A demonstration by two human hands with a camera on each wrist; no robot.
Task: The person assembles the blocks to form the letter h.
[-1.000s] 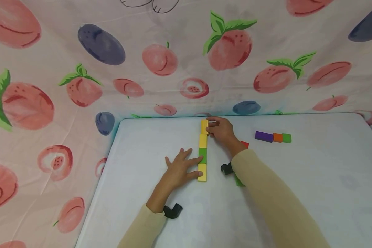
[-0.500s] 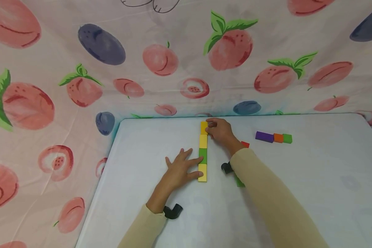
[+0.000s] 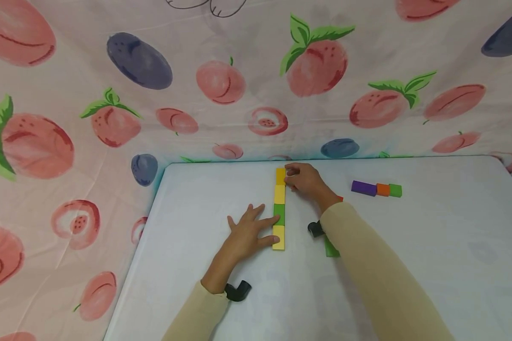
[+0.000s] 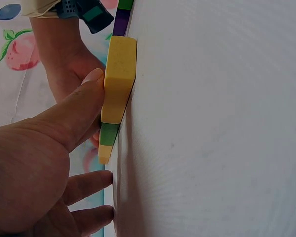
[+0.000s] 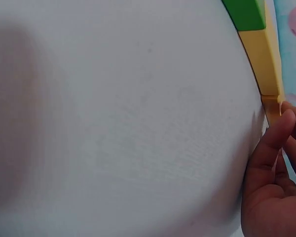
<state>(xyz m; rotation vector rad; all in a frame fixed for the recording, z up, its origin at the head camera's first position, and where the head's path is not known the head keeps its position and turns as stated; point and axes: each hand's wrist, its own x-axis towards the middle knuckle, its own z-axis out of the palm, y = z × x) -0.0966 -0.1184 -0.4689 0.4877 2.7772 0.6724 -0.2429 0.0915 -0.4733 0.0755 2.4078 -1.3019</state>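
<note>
A straight row of blocks runs away from me on the white table. The near yellow block meets a green block, then a middle yellow block and a far yellow block. My left hand lies spread along the row's left side. Its thumb touches the near yellow block and its index finger the green one. At the far end, my right hand pinches the far yellow block between thumb and curled fingers; the right wrist view shows the thumb at that block, partly covering it.
A purple block, an orange block and a green block lie end to end at the right. Beneath my right forearm, a red block and another green block are partly hidden. Fruit-patterned cloth hangs behind the table.
The far yellow block has shifted slightly towards me and now sits in line with the row. My right hand has moved a little to the right; the left hand stays still.
</note>
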